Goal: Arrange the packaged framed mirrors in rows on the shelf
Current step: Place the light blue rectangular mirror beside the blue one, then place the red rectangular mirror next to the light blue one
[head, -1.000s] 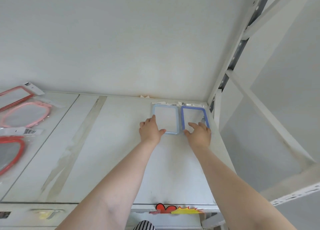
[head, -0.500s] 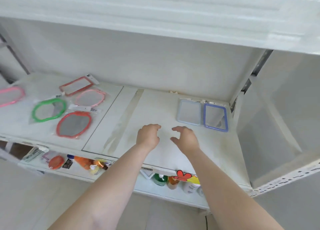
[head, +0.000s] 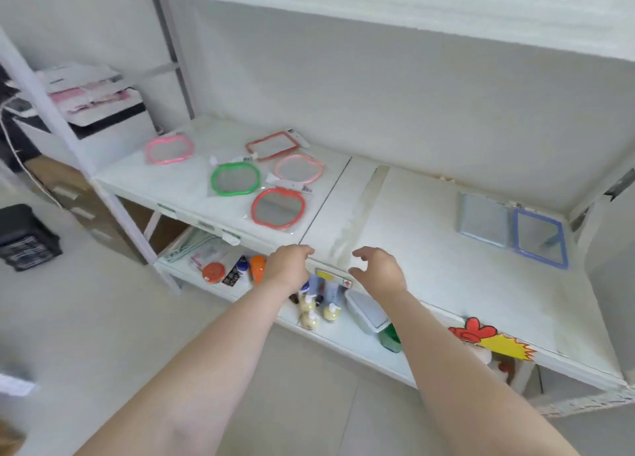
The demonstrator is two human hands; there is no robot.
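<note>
My left hand [head: 288,266] and right hand [head: 379,271] hover empty, fingers loosely curled apart, at the shelf [head: 429,266] front edge, two blue rectangular mirrors [head: 512,234] at its back-right corner, five loose mirrors [head: 254,177] at its left.

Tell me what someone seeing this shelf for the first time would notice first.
Probably the loose cluster of bright framed mirrors on the shelf's left half, above all the green one and the red rounded one. Next, the two rectangular mirrors side by side in the back right corner, pale blue and darker blue. Both hands, left and right, hang empty over the front edge.
</note>
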